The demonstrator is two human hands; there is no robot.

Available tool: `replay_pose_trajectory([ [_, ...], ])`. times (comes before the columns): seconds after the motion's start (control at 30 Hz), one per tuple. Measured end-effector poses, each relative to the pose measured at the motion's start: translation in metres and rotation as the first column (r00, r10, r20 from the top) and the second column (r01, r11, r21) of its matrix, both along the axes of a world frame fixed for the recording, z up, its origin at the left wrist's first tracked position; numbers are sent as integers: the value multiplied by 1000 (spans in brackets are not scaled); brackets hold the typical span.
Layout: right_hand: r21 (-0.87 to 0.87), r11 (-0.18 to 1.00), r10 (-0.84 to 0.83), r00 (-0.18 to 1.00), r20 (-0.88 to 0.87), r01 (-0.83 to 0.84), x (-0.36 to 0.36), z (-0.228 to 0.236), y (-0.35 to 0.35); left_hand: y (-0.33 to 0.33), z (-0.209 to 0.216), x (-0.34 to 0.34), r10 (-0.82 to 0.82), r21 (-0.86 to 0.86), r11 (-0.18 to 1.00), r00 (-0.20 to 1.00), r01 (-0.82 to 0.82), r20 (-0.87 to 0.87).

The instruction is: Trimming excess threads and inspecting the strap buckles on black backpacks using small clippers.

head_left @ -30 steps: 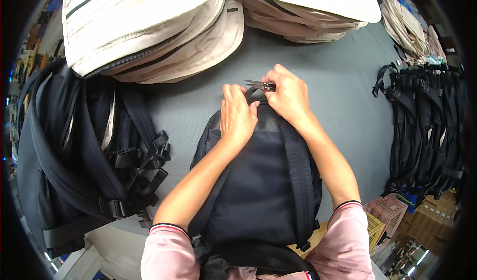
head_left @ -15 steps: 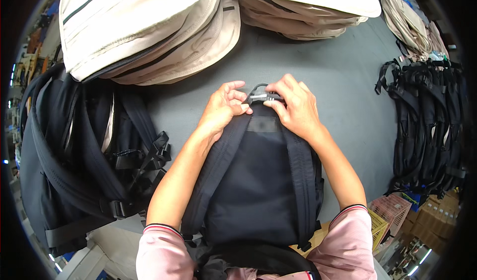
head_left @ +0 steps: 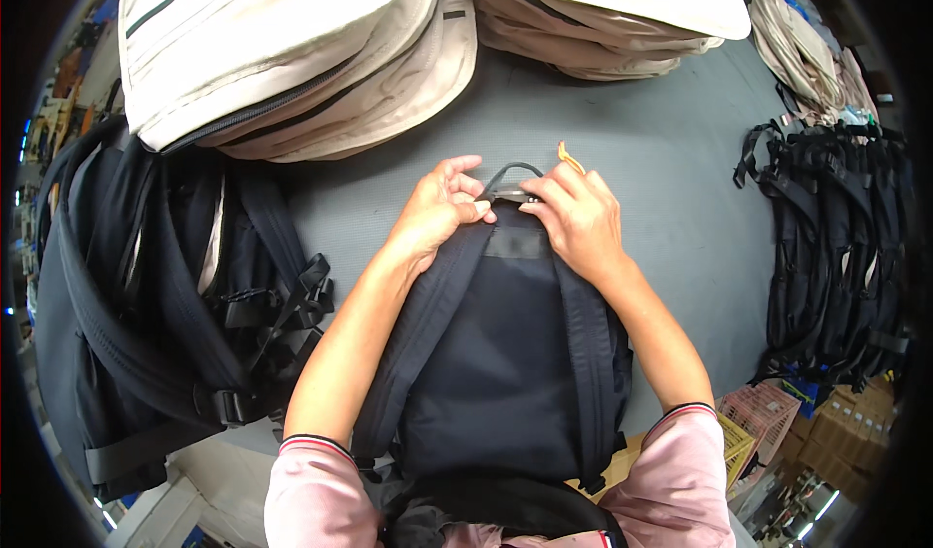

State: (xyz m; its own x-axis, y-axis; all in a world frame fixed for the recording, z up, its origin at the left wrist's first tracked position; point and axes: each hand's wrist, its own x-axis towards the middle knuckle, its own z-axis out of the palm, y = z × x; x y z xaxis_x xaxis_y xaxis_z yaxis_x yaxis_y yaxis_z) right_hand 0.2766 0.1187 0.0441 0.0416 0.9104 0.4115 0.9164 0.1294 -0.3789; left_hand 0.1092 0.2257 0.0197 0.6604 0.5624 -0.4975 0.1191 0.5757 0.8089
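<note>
A grey table fills the middle, with cartons and a pink crate low down, off to the right of the backpack. That black backpack lies at the table's near edge, straps facing up and its top end away from the person. Beyond it are two piles of cream bags; to its left is a heap of black bags, and well to its right a row of black straps and cloth.

At the backpack's top, the left hand pinches the left base of the handle between thumb and finger, its other fingers loosely curled. The right hand is closed round the snips, whose metal end lies across the handle's base; the blades are partly hidden, so their exact spread is hard to tell. A yellow loop sticks up behind the right hand's fingers.
</note>
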Motion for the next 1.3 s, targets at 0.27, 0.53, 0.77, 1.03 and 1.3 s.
replay_pose_trajectory([
  [0.27, -592, 796, -519, 646, -559, 127, 15, -5, -62, 31, 8, 13, -288, 178, 941, 957, 289, -32],
  [0.53, -508, 819, -486, 795, -363, 269, -12, -11, -74, 25, -16, 43, -264, 100, 954, 951, 282, -159],
  [0.77, -575, 810, -523, 583, -622, 113, -27, -7, -103, 6, 2, 12, 70, 719, 677, 960, 154, -271],
  [1.03, -477, 876, -464, 387, -797, 69, -29, -34, -129, -80, 20, -72, 219, 727, 650, 862, 220, -457],
  [1.3, -509, 847, -525, 385, -759, 153, -35, -27, -132, -121, 15, -116, 12, 335, 934, 928, 123, -373],
])
